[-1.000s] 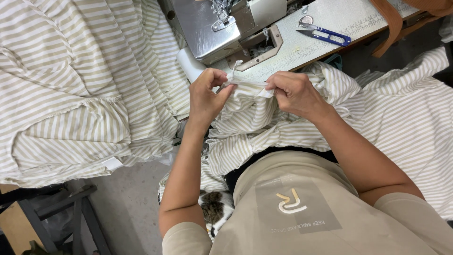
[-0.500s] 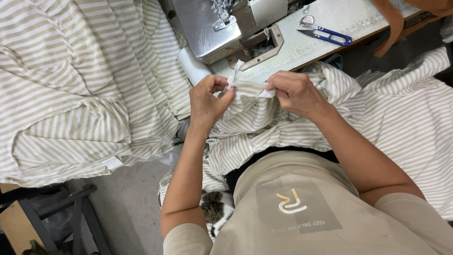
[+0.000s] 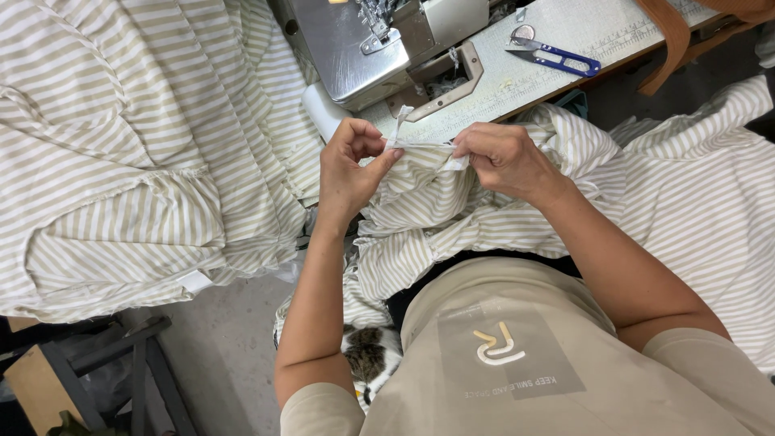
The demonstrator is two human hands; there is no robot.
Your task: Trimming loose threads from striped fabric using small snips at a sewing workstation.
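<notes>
One sewing machine (image 3: 367, 44), one thread snips (image 3: 557, 56), two hands (image 3: 347, 169).

I see tight room ahead: the sewing machine (image 3: 363, 48) stands just beyond my left hand (image 3: 347, 173) and right hand (image 3: 504, 157), blocking forward reach at the sewing table's (image 3: 565, 56) near edge. Blue-handled snips (image 3: 557, 56) lie on the tabletop, well apart; bare surface around them is passable. Striped fabric (image 3: 452, 210) fills my lap below the hands. A heaped striped pile (image 3: 121, 161) blocks the left side. Bare floor (image 3: 226, 347) sits open below it.
</notes>
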